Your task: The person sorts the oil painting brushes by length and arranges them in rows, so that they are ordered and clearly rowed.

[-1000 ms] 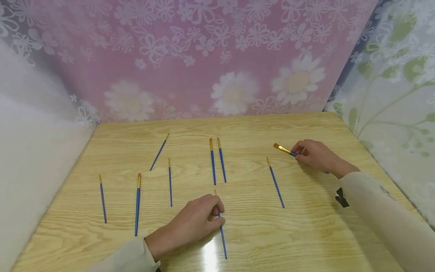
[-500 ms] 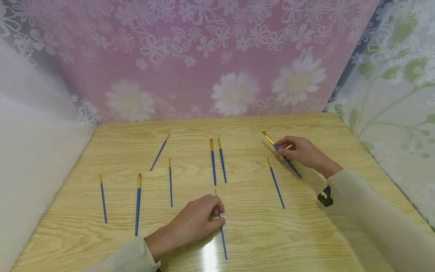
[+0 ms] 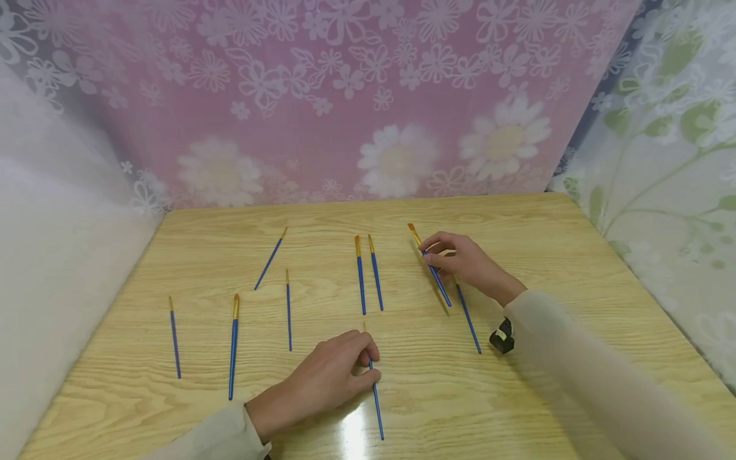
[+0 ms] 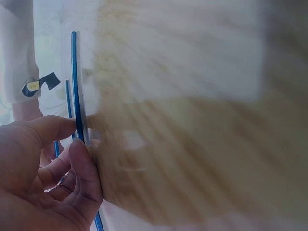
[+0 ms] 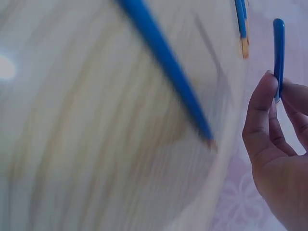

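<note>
In the head view my right hand (image 3: 462, 259) pinches a flat paintbrush (image 3: 439, 285) with a blue handle, gold ferrule and orange bristles. Its shadow falls beside it, so it is held just over the table. Below this hand lies a thin blue paintbrush (image 3: 468, 319), its tip end partly covered. My left hand (image 3: 324, 370) pinches another thin blue paintbrush (image 3: 377, 409) near the front middle, its handle end pointing toward me. The left wrist view shows thumb and fingers (image 4: 84, 166) around that handle. The right wrist view shows the flat brush's handle (image 5: 279, 53) rising from the fingertips.
Two brushes, one flat (image 3: 360, 284) and one thin (image 3: 376, 281), lie side by side at the middle back. Several others spread to the left, among them a wide brush (image 3: 232, 351) and a slanted thin one (image 3: 269, 262). Flowered cloth (image 3: 322, 147) hangs behind the wooden table (image 3: 517, 223).
My right hand has carried the flat paintbrush leftward from the right side, turning it more upright in the head view. The left hand and the brushes on the table have stayed in place.
</note>
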The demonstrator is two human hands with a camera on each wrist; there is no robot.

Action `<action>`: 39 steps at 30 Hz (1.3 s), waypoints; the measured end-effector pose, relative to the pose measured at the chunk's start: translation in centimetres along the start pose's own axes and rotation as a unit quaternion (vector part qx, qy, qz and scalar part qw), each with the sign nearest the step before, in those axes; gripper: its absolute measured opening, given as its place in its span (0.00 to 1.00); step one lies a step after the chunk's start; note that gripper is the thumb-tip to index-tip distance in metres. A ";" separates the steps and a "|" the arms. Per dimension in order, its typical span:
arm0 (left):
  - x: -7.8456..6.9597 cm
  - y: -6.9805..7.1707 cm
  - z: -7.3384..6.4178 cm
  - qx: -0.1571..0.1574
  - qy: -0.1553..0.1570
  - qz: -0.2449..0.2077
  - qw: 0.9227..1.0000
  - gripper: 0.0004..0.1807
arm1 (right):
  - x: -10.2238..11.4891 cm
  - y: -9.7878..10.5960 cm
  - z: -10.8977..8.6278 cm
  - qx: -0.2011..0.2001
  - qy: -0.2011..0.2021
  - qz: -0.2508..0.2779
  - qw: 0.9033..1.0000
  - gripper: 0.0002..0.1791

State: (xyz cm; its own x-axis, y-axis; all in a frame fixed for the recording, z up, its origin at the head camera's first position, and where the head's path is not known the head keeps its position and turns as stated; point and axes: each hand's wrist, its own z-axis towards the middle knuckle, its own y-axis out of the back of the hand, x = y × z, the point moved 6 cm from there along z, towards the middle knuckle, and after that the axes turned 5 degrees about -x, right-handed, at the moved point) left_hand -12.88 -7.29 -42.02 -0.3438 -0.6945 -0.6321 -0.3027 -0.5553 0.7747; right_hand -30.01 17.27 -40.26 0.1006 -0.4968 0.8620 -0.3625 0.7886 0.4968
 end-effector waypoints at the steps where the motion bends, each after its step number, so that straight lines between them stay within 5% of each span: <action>1: 0.0 0.0 0.0 0.000 -0.001 0.000 1.000 0.06 | 0.1 -0.5 0.2 -0.002 -0.004 -0.001 1.000 0.21; 16: 0.0 0.2 0.0 0.002 -0.017 0.002 1.000 0.06 | 2.0 -5.7 2.7 -0.020 -0.040 -0.016 0.999 0.18; 39: 0.0 0.2 0.0 0.005 -0.013 0.008 1.000 0.07 | 4.1 -7.5 3.4 -0.049 -0.011 -0.157 0.986 0.14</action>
State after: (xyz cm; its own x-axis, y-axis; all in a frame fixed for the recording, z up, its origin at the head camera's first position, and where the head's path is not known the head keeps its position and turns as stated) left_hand -12.96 -7.38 -41.88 -0.3715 -0.6911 -0.6199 -0.3053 -0.5396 0.7846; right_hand -30.00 8.09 -40.82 0.1732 -0.7286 0.6627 -0.2256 0.6256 0.7468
